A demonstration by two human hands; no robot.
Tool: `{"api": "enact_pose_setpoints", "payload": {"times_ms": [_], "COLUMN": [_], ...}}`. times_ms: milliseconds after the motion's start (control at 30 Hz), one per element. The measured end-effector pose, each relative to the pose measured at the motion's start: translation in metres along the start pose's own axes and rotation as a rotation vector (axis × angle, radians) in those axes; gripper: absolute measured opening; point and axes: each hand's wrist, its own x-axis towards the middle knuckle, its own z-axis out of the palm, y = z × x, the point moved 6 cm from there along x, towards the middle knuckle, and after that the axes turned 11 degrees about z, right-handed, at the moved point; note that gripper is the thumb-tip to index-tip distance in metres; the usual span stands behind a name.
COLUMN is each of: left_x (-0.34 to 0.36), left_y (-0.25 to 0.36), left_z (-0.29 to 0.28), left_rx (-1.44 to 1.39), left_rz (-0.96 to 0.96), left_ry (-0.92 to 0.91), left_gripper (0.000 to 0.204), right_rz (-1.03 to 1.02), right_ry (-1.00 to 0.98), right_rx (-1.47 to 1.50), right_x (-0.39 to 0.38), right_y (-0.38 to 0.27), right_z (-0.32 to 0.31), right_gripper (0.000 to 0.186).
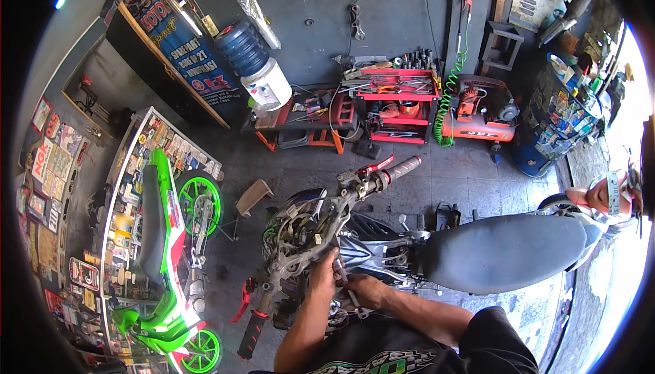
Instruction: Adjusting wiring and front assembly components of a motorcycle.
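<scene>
A partly stripped motorcycle stands before me, its grey seat (505,251) stretching to the right and its bare handlebar (300,255) on the left. Close behind the steering head, my left hand (323,276) is closed, fingers curled in among the frame parts; what it grips is hidden. My right hand (366,291) is wrapped around a metal wrench (353,299), whose lower end sticks out below the fingers. The wrench's upper part runs up beside my left thumb. Just beyond both hands lies the dark body panel (353,251) of the motorcycle.
A green and white motorcycle (167,237) stands at the left beside a sticker-covered counter (123,224). Along the far wall are a water dispenser (266,86), a red tool cart (399,105), a red air compressor (477,128) and a blue drum (535,159).
</scene>
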Motion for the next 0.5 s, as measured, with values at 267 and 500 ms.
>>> {"api": "enact_pose_setpoints", "payload": {"times_ms": [267,500], "left_x": [-0.01,0.006], "left_y": [0.008,-0.004], "left_z": [0.003,-0.01], "left_rx": [0.035,-0.008], "left_rz": [-0.023,-0.017], "left_ry": [0.053,-0.003], "left_gripper": [0.037,0.042], "right_rz": [0.021,0.342], "right_ry": [0.187,-0.059], "right_rx": [-0.841,0.346], "right_x": [0.024,0.008], "right_y": [-0.034,0.027], "right_z": [-0.088,0.009], "right_gripper": [0.038,0.033]}}
